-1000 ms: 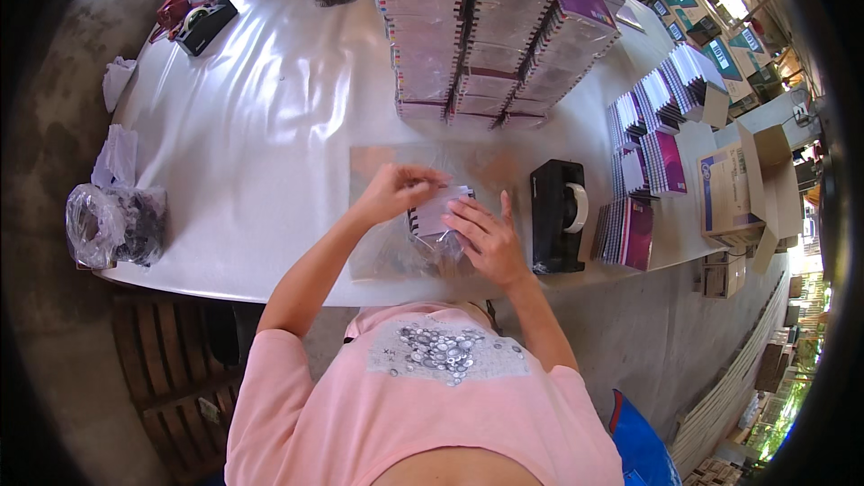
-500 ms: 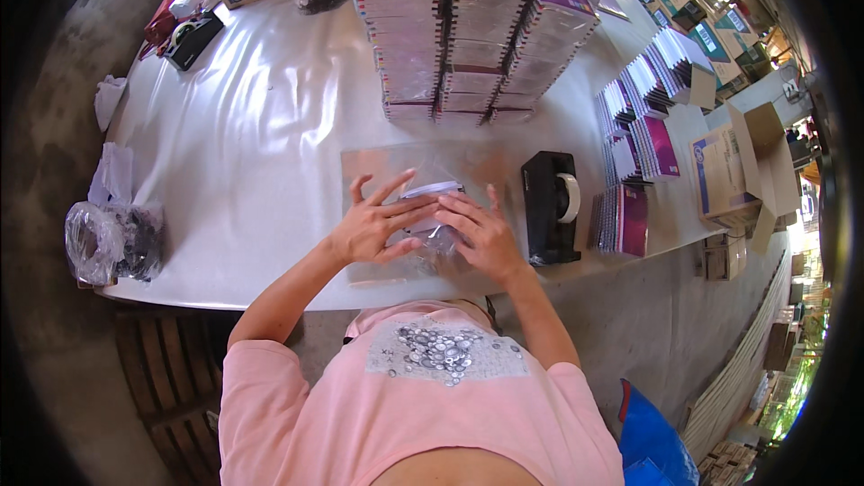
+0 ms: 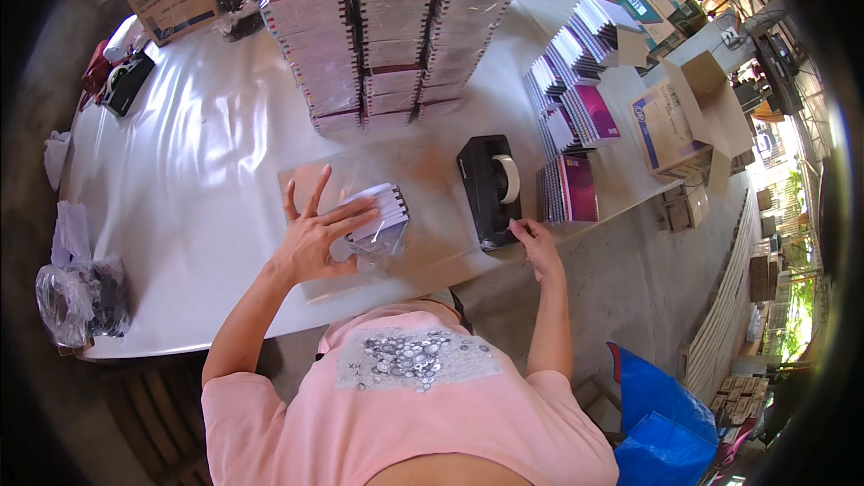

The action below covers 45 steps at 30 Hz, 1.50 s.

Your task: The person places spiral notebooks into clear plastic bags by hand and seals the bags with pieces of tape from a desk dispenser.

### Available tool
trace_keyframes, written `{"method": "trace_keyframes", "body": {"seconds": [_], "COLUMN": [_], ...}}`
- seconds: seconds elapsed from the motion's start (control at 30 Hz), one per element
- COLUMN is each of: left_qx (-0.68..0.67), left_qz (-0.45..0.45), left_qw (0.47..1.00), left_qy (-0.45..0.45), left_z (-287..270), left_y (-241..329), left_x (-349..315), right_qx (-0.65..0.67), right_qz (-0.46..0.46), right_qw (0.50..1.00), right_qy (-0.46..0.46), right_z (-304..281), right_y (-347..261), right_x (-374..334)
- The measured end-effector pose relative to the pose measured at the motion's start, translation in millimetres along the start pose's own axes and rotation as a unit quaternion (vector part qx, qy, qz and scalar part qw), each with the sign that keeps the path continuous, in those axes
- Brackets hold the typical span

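a small stack of notebooks [image 3: 382, 210] in a clear bag is pinned flat on the bench [image 3: 207, 171] under the left hand [image 3: 315, 238], fingers spread apart. the bag seems wrapped but not yet taped; tape is pinched between the right hand [image 3: 538, 243] fingers at the tape dispenser [image 3: 490, 189].

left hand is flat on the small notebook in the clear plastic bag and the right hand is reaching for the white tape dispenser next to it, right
Not quite: the tape dispenser is black, not white; only its roll of tape is pale. The head view shows the rest as you say: the left hand lies flat on the small white-edged notebook in a clear plastic bag, and the right hand reaches for the dispenser's near end.
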<state>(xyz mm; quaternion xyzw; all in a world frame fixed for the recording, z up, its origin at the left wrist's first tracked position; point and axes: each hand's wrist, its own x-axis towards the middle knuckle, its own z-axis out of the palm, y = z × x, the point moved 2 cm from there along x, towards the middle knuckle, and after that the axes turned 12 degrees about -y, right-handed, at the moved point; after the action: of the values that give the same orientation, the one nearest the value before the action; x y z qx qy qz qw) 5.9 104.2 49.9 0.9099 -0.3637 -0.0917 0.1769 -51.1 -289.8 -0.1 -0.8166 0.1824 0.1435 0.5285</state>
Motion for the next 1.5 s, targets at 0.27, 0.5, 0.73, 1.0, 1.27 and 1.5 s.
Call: {"method": "trace_keyframes", "body": {"seconds": [0.27, 0.5, 0.73, 1.0, 1.27, 1.5], "left_qx": [-0.003, 0.015, 0.063, 0.077, 0.059, -0.063], "left_qz": [-0.024, -0.026, 0.011, 0.025, 0.006, 0.024], "left_qw": [1.0, 0.997, 0.992, 0.987, 0.992, 0.952], "left_qy": [-0.019, -0.067, -0.109, -0.135, -0.112, 0.298], "left_z": [-1.3, -9.2, -13.6, -19.8, -12.8, 32.9], "left_y": [0.4, 1.0, -4.0, 2.6, 1.0, 22.5], "left_x": [-3.8, -5.0, -10.9, -5.5, -9.9, 19.0], "right_qx": [0.405, -0.298, -0.026, -0.217, -0.453, -0.073], "right_qz": [-0.061, -0.159, -0.16, -0.187, -0.171, -0.348], "right_qw": [0.911, 0.887, 0.941, 0.861, 0.844, 0.857], "right_qy": [-0.041, 0.316, -0.298, -0.42, -0.233, -0.374], "right_z": [18.5, 20.0, 82.6, 167.1, 150.5, 125.4], "right_y": [20.8, -4.1, -169.9, -212.0, -215.6, -108.5], "right_x": [-24.2, -53.3, -22.2, 26.2, 25.2, 41.0]}}
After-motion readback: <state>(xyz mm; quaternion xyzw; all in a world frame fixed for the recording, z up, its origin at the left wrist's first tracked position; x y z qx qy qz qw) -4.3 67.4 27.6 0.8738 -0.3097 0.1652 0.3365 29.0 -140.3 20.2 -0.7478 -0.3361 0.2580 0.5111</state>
